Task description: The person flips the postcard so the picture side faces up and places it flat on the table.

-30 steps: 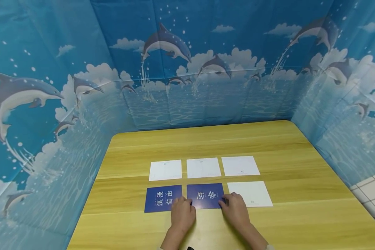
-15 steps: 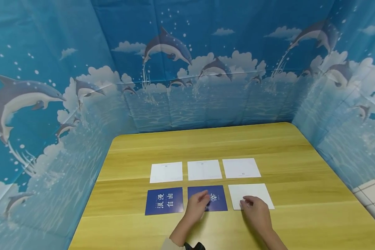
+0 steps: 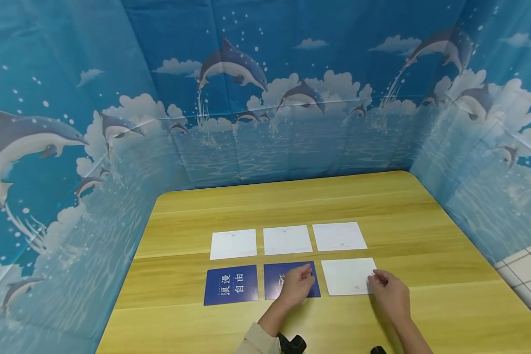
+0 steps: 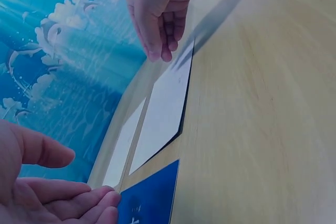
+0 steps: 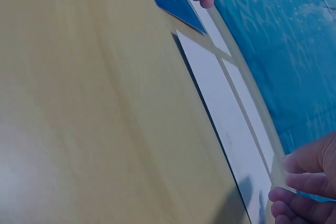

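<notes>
Above the middle blue card point(image 3: 272, 275) of the front row, my left hand point(image 3: 297, 285) hovers with thumb and fingers apart, holding nothing, and covers part of its white lettering. My right hand point(image 3: 391, 295) is at the right edge of the white card point(image 3: 347, 277), fingers loosely bent; in the right wrist view there is a gap between its thumb and fingers point(image 5: 299, 177). Whether a fingertip touches that card cannot be told. Another blue card point(image 3: 219, 290) with white characters lies flat at the front left.
Behind these, a row of three white cards lies flat: left point(image 3: 233, 246), middle point(image 3: 287, 241) and right point(image 3: 339, 236). All rest on a yellow wood-grain table point(image 3: 425, 236). A blue dolphin-print curtain point(image 3: 292, 147) hangs along the table's back and sides.
Both hands have let go of the middle blue card and shifted right. The left hand now hovers over that card; the right hand has crossed to the front white card's right edge.
</notes>
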Demonstrator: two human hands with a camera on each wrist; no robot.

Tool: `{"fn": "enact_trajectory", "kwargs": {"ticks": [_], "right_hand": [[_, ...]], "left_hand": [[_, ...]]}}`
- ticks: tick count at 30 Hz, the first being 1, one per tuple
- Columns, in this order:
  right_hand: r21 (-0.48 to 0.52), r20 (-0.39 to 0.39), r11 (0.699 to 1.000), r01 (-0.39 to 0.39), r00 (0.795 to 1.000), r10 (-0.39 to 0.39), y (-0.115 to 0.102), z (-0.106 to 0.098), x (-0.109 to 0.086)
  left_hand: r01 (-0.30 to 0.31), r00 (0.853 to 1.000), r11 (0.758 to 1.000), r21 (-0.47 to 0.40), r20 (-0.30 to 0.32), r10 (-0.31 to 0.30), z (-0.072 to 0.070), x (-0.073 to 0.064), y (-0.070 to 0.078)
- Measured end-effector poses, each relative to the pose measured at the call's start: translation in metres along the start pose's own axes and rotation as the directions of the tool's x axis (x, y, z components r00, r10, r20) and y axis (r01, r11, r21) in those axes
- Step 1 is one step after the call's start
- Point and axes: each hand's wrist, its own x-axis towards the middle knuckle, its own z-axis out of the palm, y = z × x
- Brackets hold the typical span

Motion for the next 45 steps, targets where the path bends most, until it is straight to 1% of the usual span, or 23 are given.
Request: {"fn": "enact_trajectory", "kwargs": {"ticks": [3,5,7,9,12,14,16,19,23,27,28,30,35,40,42,44,45], "right_hand": [[-0.007,0.016,1.000,-0.007,1.000,0.007,0.004,-0.005,0.006],[-0.013,0.028,1.000,-0.013,1.000,0.013,0.007,-0.007,0.010],[-0.025,0.039,1.000,-0.018,0.999,0.019,0.009,-0.009,0.013],[-0.030,0.056,0.999,-0.020,0.998,0.022,0.011,-0.011,0.016],[-0.034,0.078,0.999,-0.019,0.997,0.022,0.013,-0.012,0.020],[-0.035,0.087,0.999,-0.026,0.996,0.029,0.014,-0.012,0.022],[-0.037,0.087,0.999,-0.034,0.996,0.038,0.015,-0.011,0.023],[-0.043,0.080,0.998,-0.047,0.995,0.051,0.015,-0.011,0.023],[-0.035,0.081,0.998,-0.047,0.995,0.049,0.016,-0.012,0.024],[-0.030,0.076,0.999,-0.043,0.996,0.045,0.017,-0.012,0.024],[-0.030,0.075,0.999,-0.040,0.996,0.042,0.018,-0.012,0.024],[-0.034,0.072,0.999,-0.033,0.997,0.036,0.018,-0.011,0.024],[-0.028,0.073,0.999,-0.018,0.997,0.020,0.017,-0.009,0.023],[-0.027,0.077,1.000,-0.004,0.997,0.006,0.015,-0.008,0.021],[-0.026,0.078,1.000,-0.001,0.997,0.003,0.014,-0.007,0.020],[-0.025,0.076,1.000,0.002,0.997,0.000,0.013,-0.006,0.020],[-0.026,0.071,1.000,0.002,0.998,0.000,0.012,-0.005,0.019]], "left_hand": [[0.011,1.000,1.000,0.026,0.007,-0.011,0.005,0.002,0.004],[0.014,1.000,0.997,0.070,0.010,-0.014,0.009,0.005,0.006],[0.004,1.000,0.993,0.119,0.012,-0.005,0.012,0.007,0.008],[-0.001,1.000,0.989,0.149,0.015,-0.001,0.015,0.010,0.009],[0.000,1.000,0.989,0.147,0.022,-0.003,0.019,0.012,0.010],[0.015,0.999,0.990,0.139,0.026,-0.019,0.021,0.012,0.011],[0.027,0.999,0.988,0.150,0.025,-0.031,0.022,0.012,0.011],[0.017,1.000,0.981,0.195,0.012,-0.020,0.025,0.012,0.012],[-0.010,1.000,0.973,0.229,0.004,0.009,0.028,0.011,0.013],[-0.014,1.000,0.968,0.252,0.016,0.011,0.030,0.012,0.015],[-0.016,1.000,0.963,0.269,0.018,0.012,0.031,0.012,0.015],[-0.020,0.999,0.959,0.281,0.036,0.010,0.031,0.012,0.016],[-0.039,0.998,0.957,0.288,0.064,0.022,0.034,0.013,0.015],[-0.020,1.000,0.962,0.272,0.019,0.015,0.041,0.012,0.011],[-0.021,1.000,0.960,0.280,-0.008,0.024,0.044,0.011,0.010],[-0.033,0.998,0.953,0.302,-0.040,0.047,0.047,0.011,0.008],[-0.036,0.997,0.955,0.296,-0.052,0.054,0.047,0.011,0.007]]}}
